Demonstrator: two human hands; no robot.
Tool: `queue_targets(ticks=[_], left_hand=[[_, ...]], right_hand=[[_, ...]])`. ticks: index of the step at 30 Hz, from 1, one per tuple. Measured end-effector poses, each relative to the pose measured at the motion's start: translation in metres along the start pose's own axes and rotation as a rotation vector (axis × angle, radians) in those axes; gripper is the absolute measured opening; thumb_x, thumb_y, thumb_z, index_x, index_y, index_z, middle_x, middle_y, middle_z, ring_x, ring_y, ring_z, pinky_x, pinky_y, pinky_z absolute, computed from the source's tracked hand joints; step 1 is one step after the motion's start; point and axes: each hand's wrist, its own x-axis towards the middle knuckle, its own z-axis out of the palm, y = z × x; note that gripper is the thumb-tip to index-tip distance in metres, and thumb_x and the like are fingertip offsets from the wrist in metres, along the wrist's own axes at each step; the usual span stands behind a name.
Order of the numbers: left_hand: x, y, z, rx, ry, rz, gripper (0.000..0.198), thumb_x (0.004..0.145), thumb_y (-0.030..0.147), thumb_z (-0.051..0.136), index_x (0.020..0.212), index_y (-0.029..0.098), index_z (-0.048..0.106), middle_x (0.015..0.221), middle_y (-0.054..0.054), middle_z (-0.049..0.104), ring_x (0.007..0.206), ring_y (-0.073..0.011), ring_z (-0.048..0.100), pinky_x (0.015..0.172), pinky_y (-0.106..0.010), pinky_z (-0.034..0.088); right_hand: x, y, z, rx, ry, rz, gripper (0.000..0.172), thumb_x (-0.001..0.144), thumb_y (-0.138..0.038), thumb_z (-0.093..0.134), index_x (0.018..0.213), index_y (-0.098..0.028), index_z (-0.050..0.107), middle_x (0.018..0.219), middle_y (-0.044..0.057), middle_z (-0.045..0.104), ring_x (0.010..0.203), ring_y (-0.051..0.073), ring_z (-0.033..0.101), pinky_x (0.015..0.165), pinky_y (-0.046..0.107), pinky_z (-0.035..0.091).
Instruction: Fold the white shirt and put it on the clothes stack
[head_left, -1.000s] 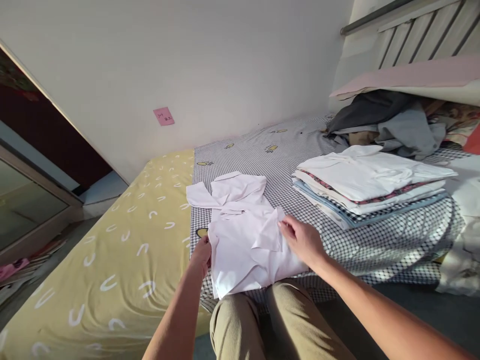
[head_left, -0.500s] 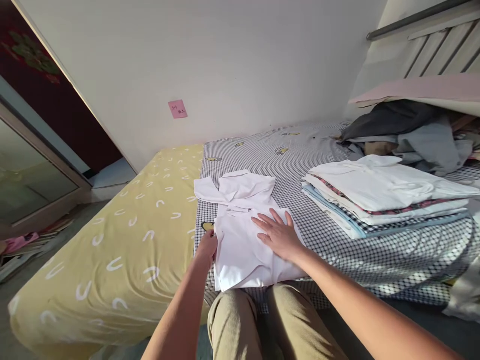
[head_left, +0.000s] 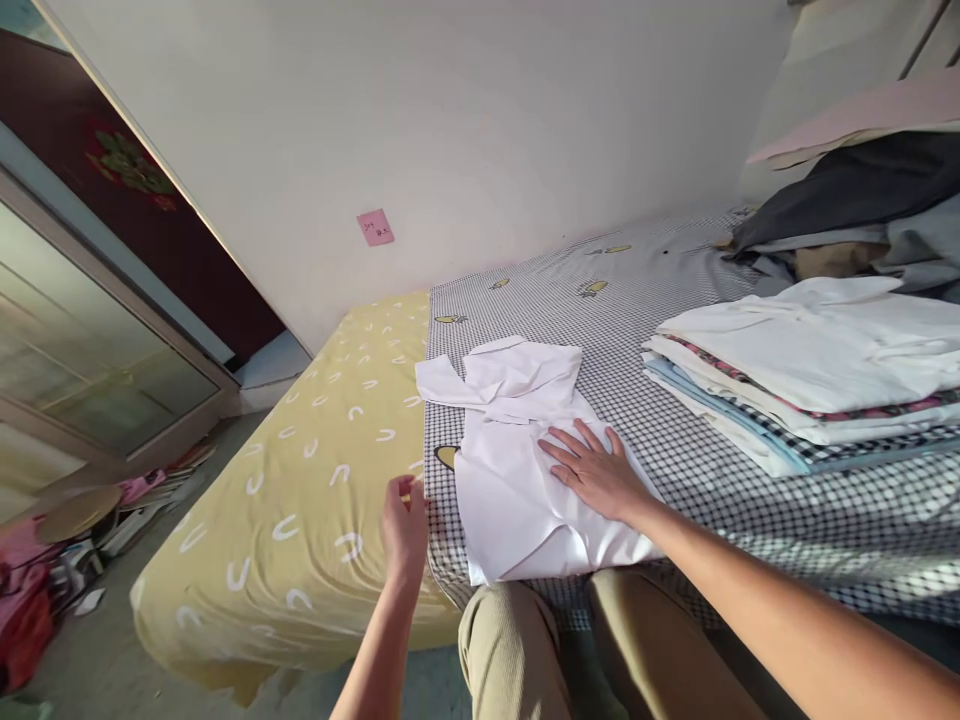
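Note:
A white shirt [head_left: 517, 480], partly folded, lies on the checked half of the bed. Its collar end points to the wall, and one sleeve [head_left: 442, 382] sticks out to the left. My right hand [head_left: 596, 475] rests flat on the shirt's right side, fingers spread. Off the shirt's left edge, my left hand [head_left: 405, 525] hovers near the border of the yellow cloth; its fingers are loosely bent and nothing shows in them.
A stack of folded clothes [head_left: 810, 370], white on top, sits to the right on the bed. Behind it is a heap of dark and grey clothing [head_left: 840, 215]. The yellow cover [head_left: 300, 500] spreads leftward. Assorted items [head_left: 82, 540] lie on the floor at far left.
My left hand has let go of the shirt's left edge and moved away to the left. My right hand stays on the shirt. The view has turned slightly left.

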Motion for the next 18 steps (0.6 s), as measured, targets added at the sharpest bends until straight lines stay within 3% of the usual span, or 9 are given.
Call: queue_targets(ticks=[4,6,8,12,18], left_hand=[[-0.050,-0.036,-0.029,0.096,-0.160,-0.092,0.056,0.091,0.062,0.057,0.054,0.022,0.056,0.045,0.000,0.056,0.035,-0.0122,0.046,0.044,-0.024,0.033],[-0.073,-0.052,-0.034,0.030,-0.282,-0.219,0.071,0.085,0.082,0.050,0.051,0.021,0.057,0.037,0.000,0.047,0.031,-0.0097,0.035,0.040,-0.024,0.025],[-0.091,-0.061,-0.033,-0.135,-0.401,-0.339,0.076,0.075,0.090,0.053,0.059,0.017,0.065,0.036,0.003,0.041,0.031,-0.0071,0.028,0.038,-0.023,0.019],[-0.109,-0.059,-0.017,-0.396,-0.538,-0.494,0.072,0.063,0.081,0.076,0.083,0.012,0.076,0.041,0.011,0.033,0.033,-0.0031,0.022,0.038,-0.021,0.016],[-0.105,-0.046,0.002,-0.442,-0.547,-0.529,0.071,0.057,0.073,0.085,0.087,0.010,0.074,0.041,0.014,0.030,0.033,-0.0014,0.021,0.038,-0.020,0.013]], right_hand=[[0.000,0.000,0.000,0.021,0.006,0.006,0.056,0.106,-0.057,0.026,0.156,-0.044,0.045,0.167,-0.004,0.040,0.159,0.035,0.020,0.123,0.072,0.011],[0.000,0.000,-0.001,0.034,0.007,0.003,0.056,0.105,-0.057,0.026,0.156,-0.045,0.046,0.167,-0.004,0.040,0.159,0.035,0.020,0.123,0.072,0.011],[-0.001,0.000,-0.002,0.036,0.003,0.004,0.057,0.105,-0.057,0.026,0.156,-0.044,0.046,0.168,-0.004,0.040,0.159,0.036,0.021,0.123,0.072,0.011],[-0.001,-0.002,-0.003,0.024,0.003,0.009,0.056,0.105,-0.055,0.026,0.155,-0.045,0.048,0.167,-0.004,0.041,0.158,0.036,0.022,0.122,0.072,0.012],[-0.002,-0.003,-0.003,0.030,0.002,0.014,0.056,0.105,-0.054,0.027,0.155,-0.043,0.048,0.167,-0.004,0.040,0.158,0.036,0.021,0.122,0.072,0.012]])
